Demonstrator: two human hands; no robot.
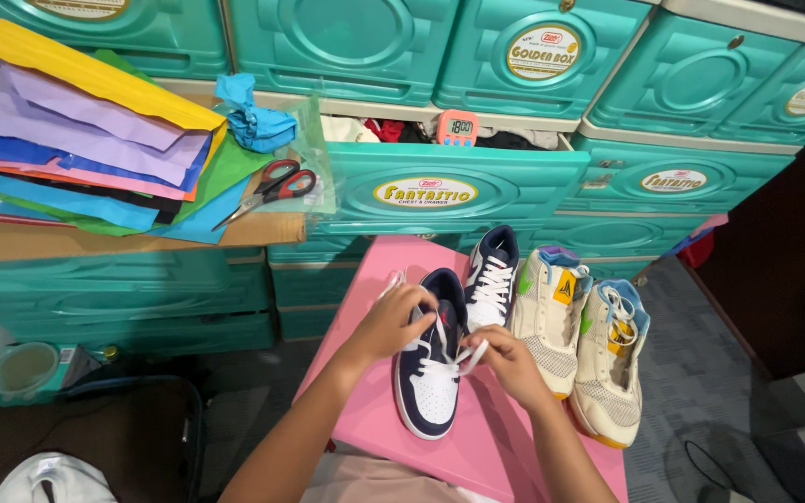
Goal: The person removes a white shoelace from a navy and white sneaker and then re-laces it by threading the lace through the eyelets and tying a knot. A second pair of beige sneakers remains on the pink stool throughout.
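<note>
A navy and white sneaker (430,391) lies on a pink table (486,438), toe toward me. My left hand (393,321) rests on its laces near the tongue, fingers pinching a white lace. My right hand (510,359) grips the other white lace end (472,357) at the shoe's right side. The matching navy sneaker (493,275) stands just behind it.
A pair of cream sneakers (584,340) with coloured accents sits to the right on the table. Teal plastic drawers (440,186) stand behind, with a small pink timer (457,127). At left, coloured paper sheets (86,140) and red-handled scissors (272,186) lie on a cardboard surface.
</note>
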